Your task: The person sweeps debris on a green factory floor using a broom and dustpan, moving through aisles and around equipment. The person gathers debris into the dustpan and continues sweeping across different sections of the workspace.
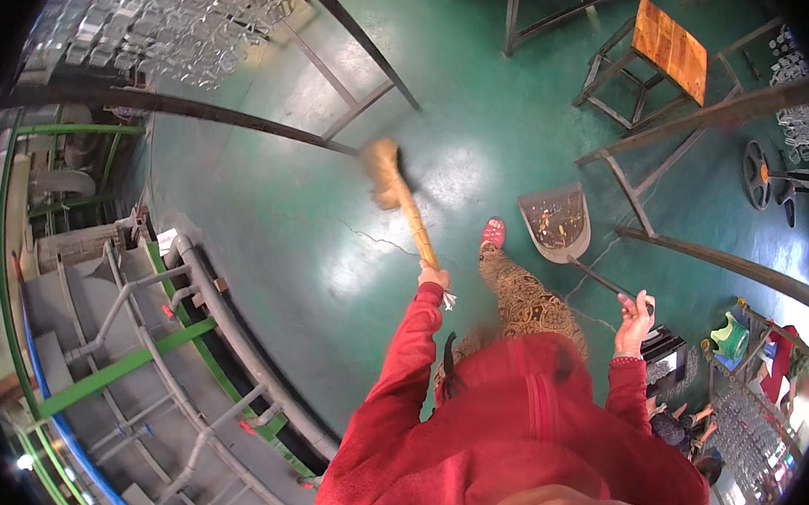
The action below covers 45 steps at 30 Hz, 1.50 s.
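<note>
Gripping a broom (411, 214) is the left hand (434, 277), while the right hand (632, 324) holds a long-handled dustpan (557, 225).

one wide fisheye view looks steeply down from the person's head, facing forward to twelve o'clock; the red jacket (518, 404) at six is nearest; the left hand (435, 277), near the dial's centre, and the right hand (631, 327), at four, lie farther off; the green floor (469, 107) spreads beyond; at eight a grey pipe (251, 360) bows inside the round dark rim.
</note>
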Each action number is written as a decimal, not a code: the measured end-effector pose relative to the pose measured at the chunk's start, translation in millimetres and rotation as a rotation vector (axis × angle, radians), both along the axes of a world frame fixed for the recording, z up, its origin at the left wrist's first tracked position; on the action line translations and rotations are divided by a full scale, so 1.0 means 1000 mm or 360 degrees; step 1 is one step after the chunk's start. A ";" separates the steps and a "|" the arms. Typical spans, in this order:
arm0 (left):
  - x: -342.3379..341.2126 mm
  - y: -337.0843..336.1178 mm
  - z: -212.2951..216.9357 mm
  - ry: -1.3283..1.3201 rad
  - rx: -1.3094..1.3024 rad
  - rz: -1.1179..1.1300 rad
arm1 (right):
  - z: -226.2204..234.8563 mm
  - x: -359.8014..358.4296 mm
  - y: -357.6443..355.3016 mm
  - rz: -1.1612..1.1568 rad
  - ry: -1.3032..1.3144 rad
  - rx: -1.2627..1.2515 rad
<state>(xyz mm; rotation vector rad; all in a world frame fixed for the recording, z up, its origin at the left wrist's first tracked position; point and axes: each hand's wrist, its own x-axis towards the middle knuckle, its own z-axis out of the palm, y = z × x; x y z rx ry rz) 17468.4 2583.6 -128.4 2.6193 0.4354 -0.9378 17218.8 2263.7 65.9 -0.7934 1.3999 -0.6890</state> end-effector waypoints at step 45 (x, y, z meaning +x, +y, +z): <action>0.362 -0.172 0.211 0.1008 -0.1137 0.0288 | -0.003 0.292 -0.059 -0.0457 0.0128 -0.0122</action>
